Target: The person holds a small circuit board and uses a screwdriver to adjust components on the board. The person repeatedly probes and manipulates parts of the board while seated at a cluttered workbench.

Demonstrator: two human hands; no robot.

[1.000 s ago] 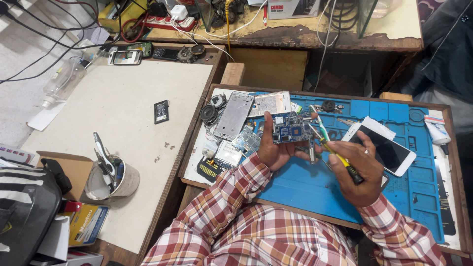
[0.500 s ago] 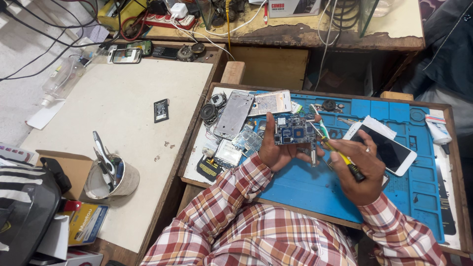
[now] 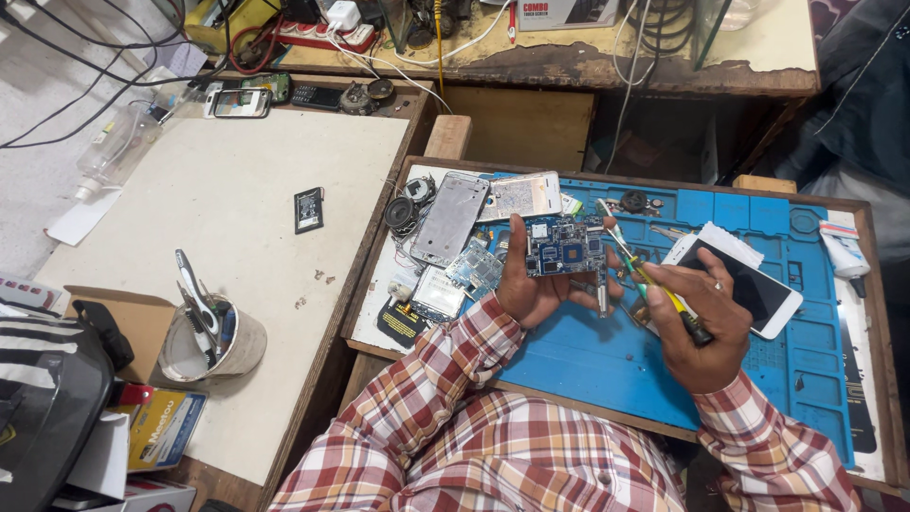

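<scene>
My left hand (image 3: 531, 284) holds a small blue circuit board (image 3: 565, 245) up over the blue work mat (image 3: 607, 360). My right hand (image 3: 700, 322) grips a screwdriver (image 3: 654, 284) with a yellow-green shaft and dark handle, its tip close to the board's right edge. A white phone (image 3: 749, 284) with a dark screen lies just right of my right hand. Left of the board lie a silver phone frame (image 3: 450, 218), a white phone back (image 3: 521, 196) and smaller circuit boards (image 3: 474, 268).
A pale side table (image 3: 237, 209) on the left carries a small black battery (image 3: 308, 210), a cup of tools (image 3: 213, 337), a plastic bottle (image 3: 114, 147) and a phone (image 3: 240, 102). Cables and a power strip (image 3: 322, 36) crowd the back shelf. A tube (image 3: 842, 248) lies at the mat's right.
Both hands stay nearly in place; the circuit board has lifted slightly and the screwdriver tip has shifted a little beside it.
</scene>
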